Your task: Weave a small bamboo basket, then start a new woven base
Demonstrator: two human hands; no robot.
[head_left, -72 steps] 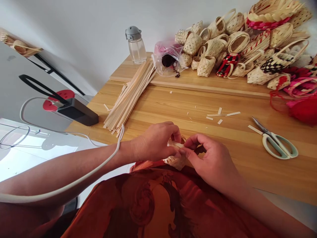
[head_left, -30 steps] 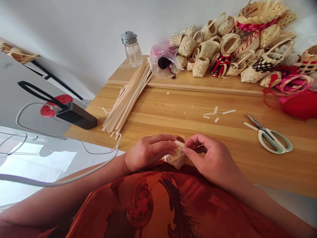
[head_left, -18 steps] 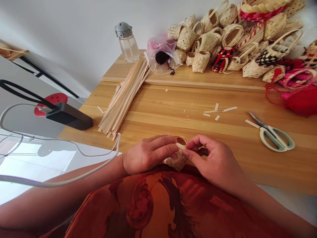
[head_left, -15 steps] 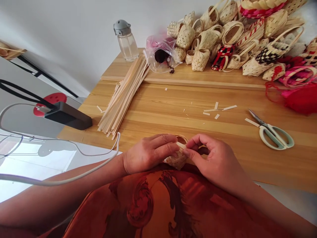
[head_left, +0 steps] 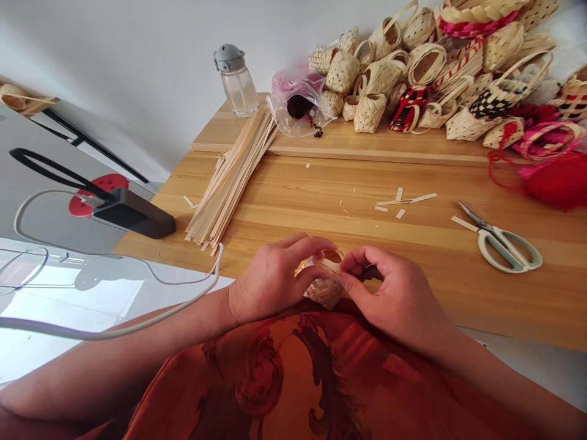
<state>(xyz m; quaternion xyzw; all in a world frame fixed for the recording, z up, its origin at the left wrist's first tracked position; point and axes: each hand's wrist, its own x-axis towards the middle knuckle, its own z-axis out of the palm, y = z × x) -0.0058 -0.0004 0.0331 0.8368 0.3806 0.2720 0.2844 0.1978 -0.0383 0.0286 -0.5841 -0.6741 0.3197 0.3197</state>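
Observation:
A small woven basket (head_left: 324, 293) rests between my hands at the table's front edge, against the red patterned cloth over my body. My left hand (head_left: 277, 275) curls round its left side, thumb and fingers bent at the rim. Thumb and index finger of my right hand (head_left: 397, 287) pinch the basket's right rim, where a pale strip shows. The fingertips of both hands nearly meet there. Part of the rim is hidden behind my fingers.
Scissors (head_left: 509, 244) lie right on the table (head_left: 284, 201), near cut strip scraps (head_left: 400, 213). Long strips (head_left: 232, 183) lie left, beside a black device (head_left: 137, 214) and white cable (head_left: 183, 318). Behind are a bottle (head_left: 238, 85), a plastic bag (head_left: 293, 116) and many woven baskets (head_left: 369, 112).
My left fingers have gone from lying flat over the basket to curling at its rim, showing more of its weave. My right hand keeps its pinch. The view has shifted slightly.

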